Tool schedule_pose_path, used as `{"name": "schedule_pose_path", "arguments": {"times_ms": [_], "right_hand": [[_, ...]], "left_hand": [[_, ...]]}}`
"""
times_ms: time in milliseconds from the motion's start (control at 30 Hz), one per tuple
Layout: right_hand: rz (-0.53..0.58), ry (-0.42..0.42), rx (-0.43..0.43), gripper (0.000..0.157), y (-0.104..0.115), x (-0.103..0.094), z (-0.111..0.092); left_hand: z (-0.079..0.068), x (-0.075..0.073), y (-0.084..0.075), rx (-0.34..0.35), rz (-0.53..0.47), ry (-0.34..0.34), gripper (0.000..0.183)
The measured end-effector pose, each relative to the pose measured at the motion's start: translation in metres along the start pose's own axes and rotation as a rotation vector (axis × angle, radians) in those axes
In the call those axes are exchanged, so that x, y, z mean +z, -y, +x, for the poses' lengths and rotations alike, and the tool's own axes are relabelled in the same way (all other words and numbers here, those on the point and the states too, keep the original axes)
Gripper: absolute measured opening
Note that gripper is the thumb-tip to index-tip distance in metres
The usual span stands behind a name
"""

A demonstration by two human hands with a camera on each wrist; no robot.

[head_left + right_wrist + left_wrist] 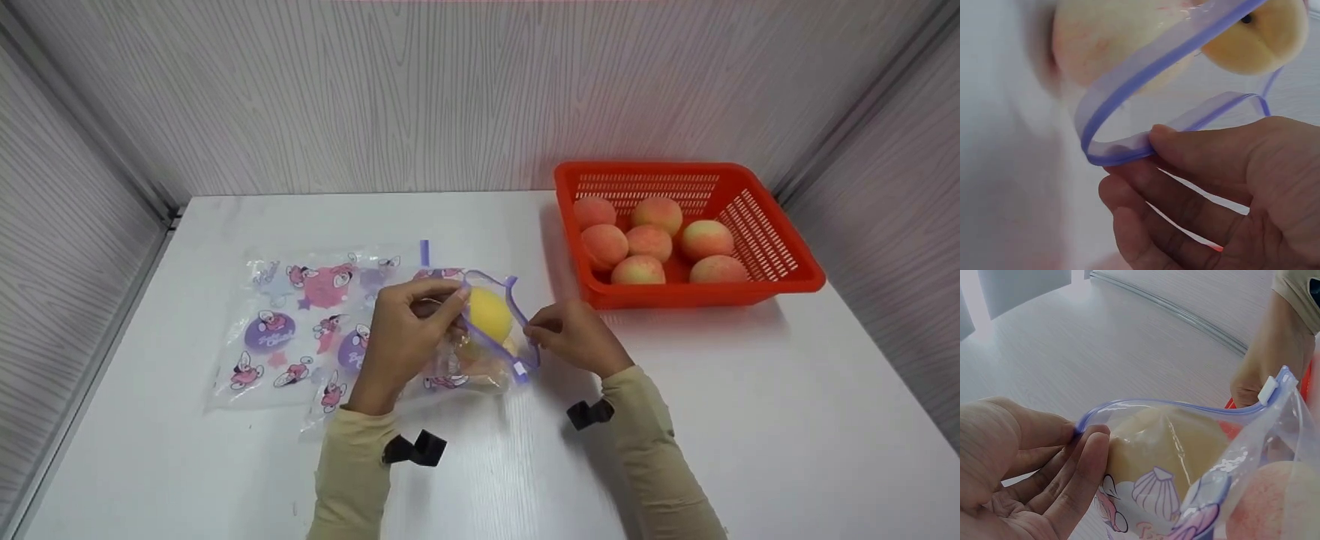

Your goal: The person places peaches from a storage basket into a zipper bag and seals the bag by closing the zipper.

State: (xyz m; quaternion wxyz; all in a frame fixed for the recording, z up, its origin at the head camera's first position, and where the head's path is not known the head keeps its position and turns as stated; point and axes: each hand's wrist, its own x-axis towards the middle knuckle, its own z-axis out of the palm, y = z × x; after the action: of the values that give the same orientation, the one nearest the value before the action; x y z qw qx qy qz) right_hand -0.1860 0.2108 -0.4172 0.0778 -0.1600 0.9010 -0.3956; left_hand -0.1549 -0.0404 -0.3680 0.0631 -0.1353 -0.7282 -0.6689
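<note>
A clear zip bag [480, 379] with a purple zip rim lies on its side, mouth spread towards the right. My left hand [405, 330] pinches the rim between thumb and fingers, as the left wrist view also shows. On the opposite side of the mouth, my right hand [574, 337] pinches the purple rim [1129, 154] between thumb and forefinger. Within the bag is a yellow peach [490, 315], close to the opening. A paler, pinkish peach [1112, 50] shows beside it in the right wrist view. The white zip slider [1267, 390] sits near one end of the rim.
Flat printed zip bags [300, 322] lie overlapping on the white table [465, 480], left of my hands. At the back right stands a red plastic basket [712, 296] holding several peaches [649, 244]. Pale wood-grain walls [360, 97] enclose the back and sides.
</note>
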Motion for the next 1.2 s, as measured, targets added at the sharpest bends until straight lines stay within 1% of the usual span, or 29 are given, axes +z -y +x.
{"name": "schedule_pose_path", "arguments": {"times_ms": [67,200,333,433,633,767,933,1200], "right_hand": [[0.036,-0.002,-0.022,0.009,0.000,-0.001,-0.001],[0.108,-0.033,-0.073,0.011,0.002,-0.003,-0.002],[0.225,-0.078,-0.056,0.013,0.006,-0.005,-0.003],[0.314,-0.127,-0.026,0.014,0.010,-0.007,-0.004],[0.437,-0.223,-0.002,0.013,0.017,-0.010,-0.007],[0.464,-0.263,-0.004,0.013,0.022,-0.010,-0.008],[0.478,-0.314,-0.021,0.011,0.028,-0.012,-0.009],[0.490,-0.409,-0.064,0.010,0.032,-0.014,-0.010]], "left_hand": [[0.000,-0.001,-0.001,0.003,-0.005,-0.001,0.014],[-0.002,-0.004,-0.003,0.016,-0.010,-0.017,0.014],[-0.004,-0.008,-0.008,0.021,-0.003,-0.052,0.014],[-0.005,-0.010,-0.012,0.019,-0.021,-0.067,0.014],[-0.005,-0.011,-0.016,0.024,-0.043,-0.057,0.015],[-0.004,-0.011,-0.017,0.027,-0.047,-0.048,0.014],[-0.005,-0.012,-0.018,0.033,-0.053,-0.061,0.014],[-0.006,-0.015,-0.020,0.107,-0.051,-0.095,0.015]]}}
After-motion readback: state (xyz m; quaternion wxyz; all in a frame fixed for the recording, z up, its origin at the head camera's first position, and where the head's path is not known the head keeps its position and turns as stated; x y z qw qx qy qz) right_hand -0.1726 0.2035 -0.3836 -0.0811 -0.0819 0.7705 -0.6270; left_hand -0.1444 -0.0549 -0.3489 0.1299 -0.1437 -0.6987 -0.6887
